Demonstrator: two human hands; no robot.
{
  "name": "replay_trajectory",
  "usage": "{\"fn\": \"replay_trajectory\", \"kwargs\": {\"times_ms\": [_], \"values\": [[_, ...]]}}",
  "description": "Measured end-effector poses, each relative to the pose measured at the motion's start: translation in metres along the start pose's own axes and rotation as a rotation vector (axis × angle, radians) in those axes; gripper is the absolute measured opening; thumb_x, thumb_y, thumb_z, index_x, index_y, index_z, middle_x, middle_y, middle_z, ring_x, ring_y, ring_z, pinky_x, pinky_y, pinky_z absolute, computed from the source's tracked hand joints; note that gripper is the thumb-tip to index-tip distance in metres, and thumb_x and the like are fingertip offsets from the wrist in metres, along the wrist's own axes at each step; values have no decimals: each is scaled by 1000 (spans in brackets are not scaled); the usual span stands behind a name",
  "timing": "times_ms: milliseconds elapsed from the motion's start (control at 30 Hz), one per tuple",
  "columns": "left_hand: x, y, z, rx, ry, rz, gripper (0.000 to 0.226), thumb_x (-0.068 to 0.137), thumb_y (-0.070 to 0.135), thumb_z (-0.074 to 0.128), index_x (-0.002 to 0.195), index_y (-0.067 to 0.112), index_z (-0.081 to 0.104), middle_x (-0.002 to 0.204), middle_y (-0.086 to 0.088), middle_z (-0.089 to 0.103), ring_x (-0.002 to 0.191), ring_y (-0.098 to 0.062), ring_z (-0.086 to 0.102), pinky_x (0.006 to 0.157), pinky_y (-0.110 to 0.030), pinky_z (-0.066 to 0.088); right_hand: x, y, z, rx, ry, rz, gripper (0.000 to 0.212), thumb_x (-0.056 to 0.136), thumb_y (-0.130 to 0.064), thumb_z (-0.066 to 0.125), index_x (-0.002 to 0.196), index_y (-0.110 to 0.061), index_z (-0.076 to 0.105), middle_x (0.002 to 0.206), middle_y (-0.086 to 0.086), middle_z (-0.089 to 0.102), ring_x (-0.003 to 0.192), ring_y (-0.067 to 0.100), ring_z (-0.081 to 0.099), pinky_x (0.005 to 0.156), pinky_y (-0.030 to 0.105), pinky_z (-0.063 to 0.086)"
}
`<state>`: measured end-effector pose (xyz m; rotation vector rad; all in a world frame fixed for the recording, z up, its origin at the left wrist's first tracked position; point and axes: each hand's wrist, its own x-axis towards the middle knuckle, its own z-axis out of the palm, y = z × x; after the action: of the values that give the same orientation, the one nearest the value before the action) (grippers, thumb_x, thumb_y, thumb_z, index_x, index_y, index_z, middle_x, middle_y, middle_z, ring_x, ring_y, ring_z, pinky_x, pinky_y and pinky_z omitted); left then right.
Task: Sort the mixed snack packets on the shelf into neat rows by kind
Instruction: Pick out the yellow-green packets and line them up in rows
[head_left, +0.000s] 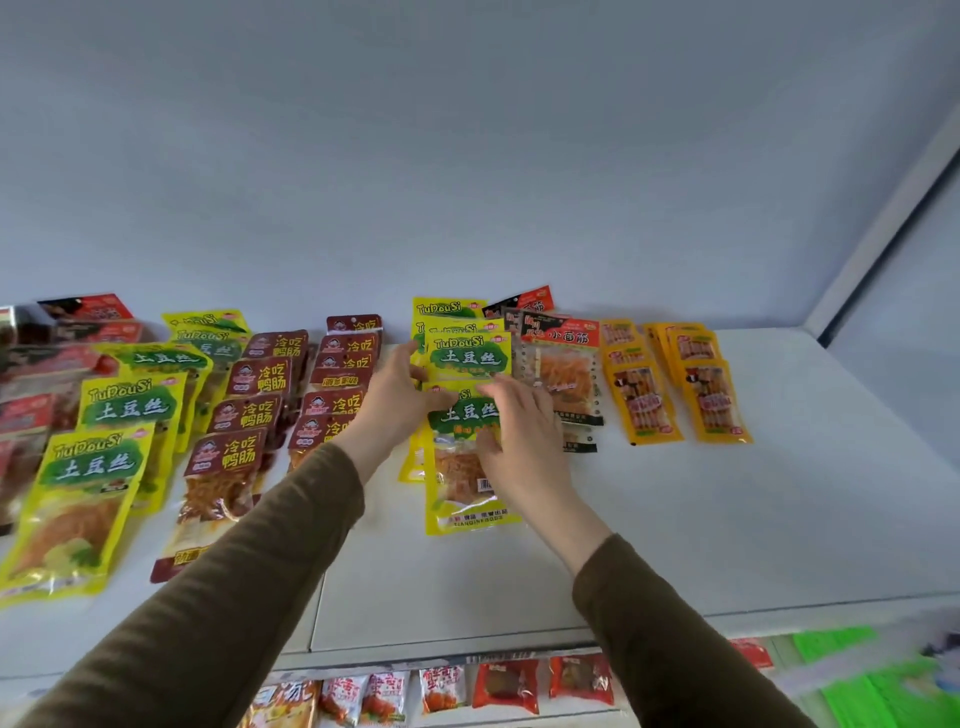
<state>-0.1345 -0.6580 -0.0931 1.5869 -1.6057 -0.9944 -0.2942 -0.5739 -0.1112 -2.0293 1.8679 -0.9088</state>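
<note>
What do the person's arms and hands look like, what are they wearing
Both arms wear long, dark olive-brown sleeves of plain, soft fabric, ending at the wrists. The left hand and right hand are bare: no gloves, and no rings, watch or markings visible.

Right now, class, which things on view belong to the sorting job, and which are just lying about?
Job: yellow-green potato-shred packets, dark red packets, orange packets, red-topped packet, both hands.
Lying about: lower-shelf packets, green sheets.
</note>
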Motion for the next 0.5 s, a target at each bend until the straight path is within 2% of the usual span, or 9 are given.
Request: {"fn": "replay_trajectory", "kwargs": {"times_ms": [67,133,200,300,400,500], "values": [[1,2,1,-38,-19,7,98,82,16,86,160,25,27,118,-6,57,96,-17,63,67,-23,49,4,3,2,-10,-52,16,57,97,-19,62,150,-23,42,157,-2,41,146,24,31,119,44,30],[0,2,1,-98,-41,-8,99,81,12,87,158,25,27,112,-8,59,92,-15,64,65,-22,50,3,8,4,12,-38,36,61,98,-20,62,153,-24,37,158,-3,42,146,24,33,118,43,30],[-1,1,2,-95,-78,-6,78,82,9,86,145,22,40,96,-4,59,80,-13,61,64,-22,49,0,12,7,32,-9,49,63,99,-21,63,155,-25,35,157,-4,43,145,22,33,117,42,31],[-5,-3,0,-59,-161,42,39,82,15,86,112,11,62,81,-5,56,70,-18,54,66,-33,46,-1,14,8,35,15,81,68,100,-27,62,158,-25,28,157,-4,44,144,22,32,117,43,30],[-8,-10,-2,-66,-161,74,25,86,10,81,93,8,57,81,-4,60,65,-12,55,61,-30,46,-2,15,7,15,5,83,74,100,-34,62,161,-25,22,157,-3,43,144,23,31,117,45,29],[-15,-15,-3,-69,-200,68,25,92,7,75,98,10,50,80,-5,67,63,-12,58,61,-33,47,-3,18,4,-27,-19,71,74,99,-45,60,161,-25,24,157,-3,44,144,25,32,116,47,31]]}}
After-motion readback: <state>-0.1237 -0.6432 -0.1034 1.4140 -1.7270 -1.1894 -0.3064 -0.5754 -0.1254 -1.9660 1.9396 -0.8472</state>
